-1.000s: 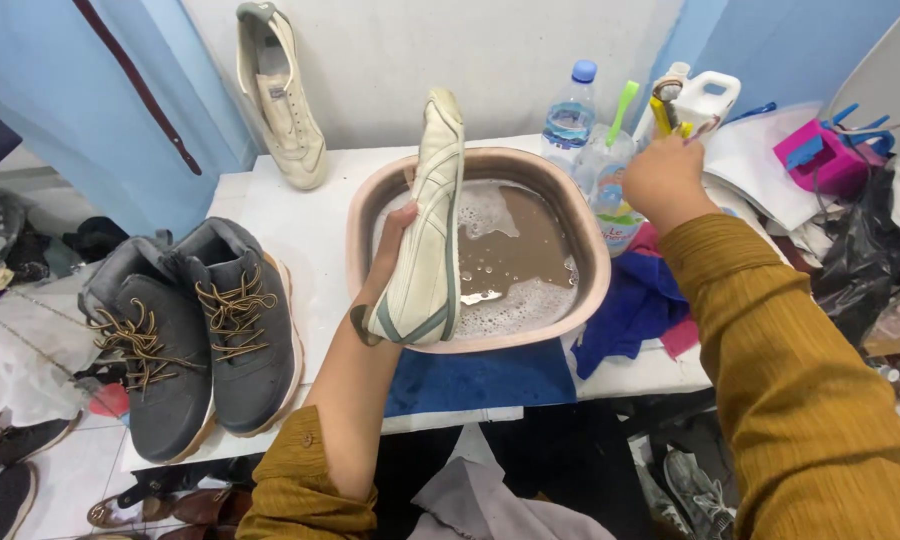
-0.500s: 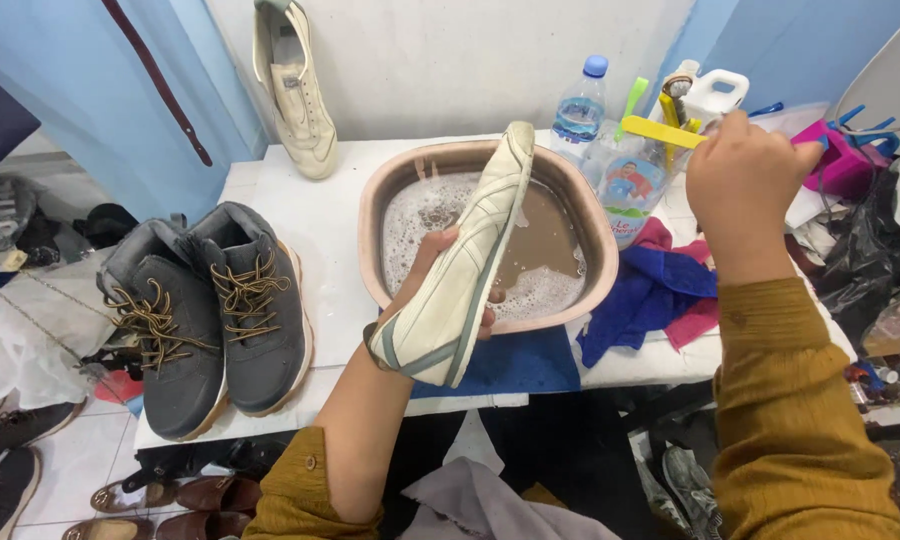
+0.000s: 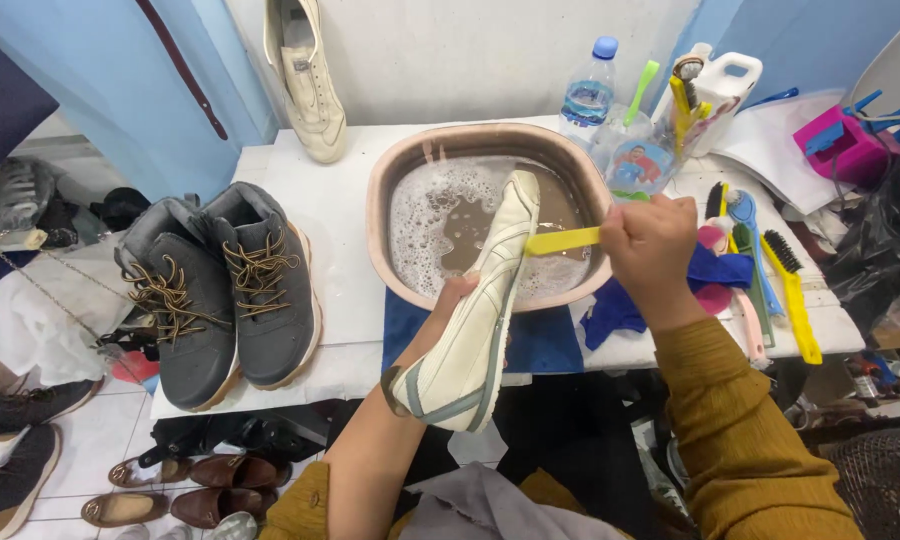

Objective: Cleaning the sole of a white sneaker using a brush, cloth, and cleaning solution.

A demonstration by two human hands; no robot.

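My left hand (image 3: 448, 305) is pushed inside a cream sneaker (image 3: 475, 320) with grey stripes and holds it tilted, toe over the basin. My right hand (image 3: 652, 243) grips a yellow brush (image 3: 562, 240) whose head rests against the side of the sneaker near its toe. Under them stands a pinkish-brown basin (image 3: 382, 190) of soapy brown water on a white table (image 3: 345, 270). A blue cloth (image 3: 550, 340) lies beneath the basin's front.
A pair of grey boots (image 3: 220, 285) stands on the table's left, and a second cream sneaker (image 3: 305, 75) leans at the back wall. A water bottle (image 3: 588, 95), white jug (image 3: 725, 85) and several brushes (image 3: 770, 275) crowd the right. Shoes (image 3: 200, 475) lie on the floor.
My right hand came down from the brush holder at the back right with a yellow brush and brought it to the sneaker. The sneaker tipped lower toward the basin.
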